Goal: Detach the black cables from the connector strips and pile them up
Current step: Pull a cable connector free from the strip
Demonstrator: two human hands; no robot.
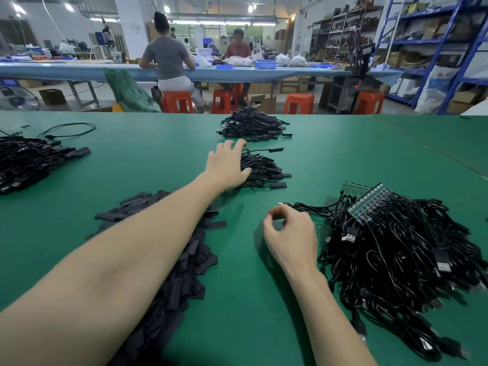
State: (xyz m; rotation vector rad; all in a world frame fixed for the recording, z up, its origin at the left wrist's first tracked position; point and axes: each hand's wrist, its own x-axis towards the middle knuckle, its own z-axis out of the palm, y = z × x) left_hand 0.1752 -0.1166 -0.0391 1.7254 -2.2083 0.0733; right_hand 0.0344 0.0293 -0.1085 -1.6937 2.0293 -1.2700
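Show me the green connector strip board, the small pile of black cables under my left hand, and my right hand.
Green connector strip board [368,204], head view: its studded top face.
Small pile of black cables [264,170], head view: pile's middle.
Right hand [291,237], head view: back of hand.

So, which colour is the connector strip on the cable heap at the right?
Green, with rows of small contacts; the connector strip shows in the head view.

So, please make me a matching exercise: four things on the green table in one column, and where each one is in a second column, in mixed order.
Things:
1. left hand
2. right hand
3. connector strips
4. flat black pieces

Places:
A. on top of the big cable tangle at the right
B. resting on the small cable pile in the middle
C. heaped under the left forearm
D. pinching a cable end beside the tangle

Pairs: 1-B, 2-D, 3-A, 4-C
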